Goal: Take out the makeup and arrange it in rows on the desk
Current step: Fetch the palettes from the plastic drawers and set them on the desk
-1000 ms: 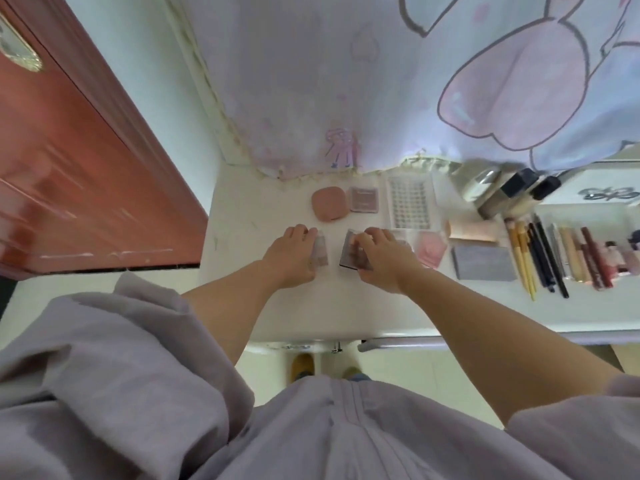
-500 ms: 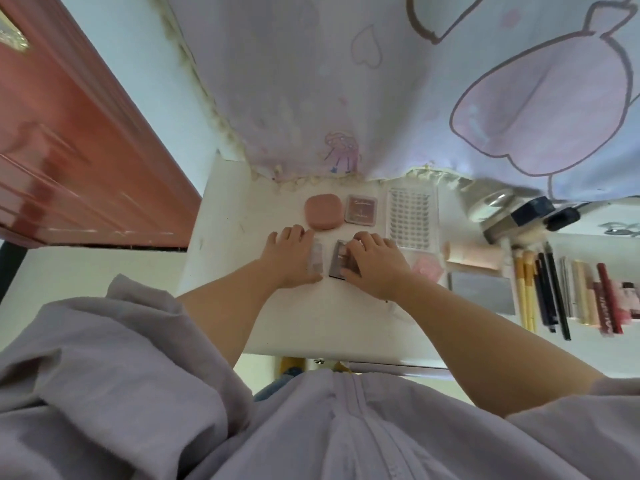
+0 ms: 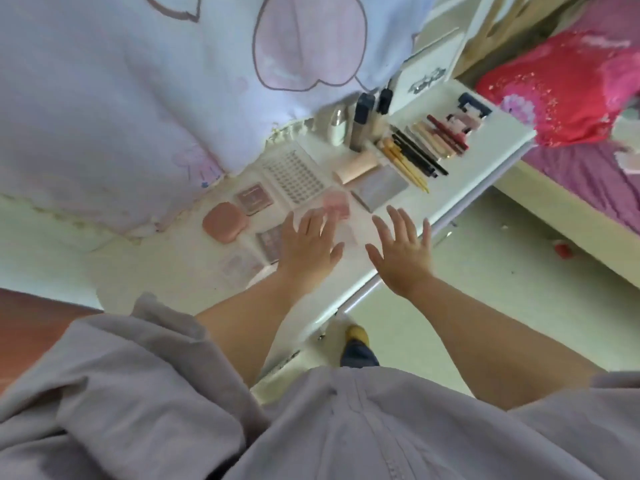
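Observation:
Makeup lies in rows on the white desk [image 3: 166,271]: a pink round-cornered compact [image 3: 225,221], a square blush case [image 3: 254,198], a lash tray [image 3: 294,174], a grey palette [image 3: 381,187], a beige tube [image 3: 356,168], brushes and pencils [image 3: 412,161], lipsticks [image 3: 443,136]. A small palette [image 3: 270,242] and a pale clear case [image 3: 239,266] lie just left of my left hand [image 3: 310,242]. That hand hovers with fingers spread and holds nothing. My right hand [image 3: 403,249] is also spread and empty, above the desk's front edge.
A printed curtain [image 3: 173,81] hangs behind the desk. Bottles [image 3: 362,119] stand at the back of the desk. A bed with a red pillow [image 3: 568,88] lies to the right, floor between it and the desk. My grey clothing fills the bottom.
Both hands let go of the two small palettes, lifted and spread open, shifting right. The camera swung sharply, so the desk now runs diagonally and the bed shows.

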`<control>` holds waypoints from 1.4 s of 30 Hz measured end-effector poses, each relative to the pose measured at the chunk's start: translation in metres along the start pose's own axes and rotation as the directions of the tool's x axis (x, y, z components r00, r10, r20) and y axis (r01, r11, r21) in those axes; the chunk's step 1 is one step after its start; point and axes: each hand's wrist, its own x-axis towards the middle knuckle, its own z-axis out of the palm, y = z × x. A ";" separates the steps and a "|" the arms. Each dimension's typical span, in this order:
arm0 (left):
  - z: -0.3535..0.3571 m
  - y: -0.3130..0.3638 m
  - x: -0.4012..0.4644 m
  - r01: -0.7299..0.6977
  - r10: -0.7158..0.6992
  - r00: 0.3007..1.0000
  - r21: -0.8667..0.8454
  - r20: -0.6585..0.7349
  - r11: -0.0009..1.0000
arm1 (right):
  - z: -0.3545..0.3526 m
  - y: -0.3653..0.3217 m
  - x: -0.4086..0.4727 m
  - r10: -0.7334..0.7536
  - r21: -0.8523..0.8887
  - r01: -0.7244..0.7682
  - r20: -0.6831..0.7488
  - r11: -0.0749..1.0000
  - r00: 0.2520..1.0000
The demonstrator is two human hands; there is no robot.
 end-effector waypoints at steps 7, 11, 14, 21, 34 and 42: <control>0.026 0.088 -0.044 -0.485 0.482 0.867 -0.003 0.128 0.874 | 0.050 0.011 -0.150 0.414 0.150 -0.431 0.134 0.890 0.901; 0.029 0.150 -0.078 -0.696 0.683 0.700 -0.013 0.208 0.717 | 0.070 0.022 -0.236 0.636 0.205 -0.658 0.167 0.724 0.753; 0.031 0.182 -0.105 -0.787 0.764 0.600 0.001 0.236 0.617 | 0.083 0.023 -0.293 0.753 0.247 -0.777 0.202 0.579 0.626; 0.043 0.252 -0.181 -0.868 0.814 0.483 0.051 0.322 0.495 | 0.119 0.014 -0.415 0.842 0.320 -0.869 0.273 0.377 0.466; 0.082 0.445 -0.446 -0.978 0.914 0.179 -0.035 0.364 0.206 | 0.184 0.034 -0.721 0.913 0.257 -0.966 0.388 0.026 0.127; 0.096 0.558 -0.519 -1.000 0.928 -0.013 -0.030 0.374 -0.002 | 0.214 0.063 -0.820 0.887 0.234 -0.952 0.457 -0.197 -0.071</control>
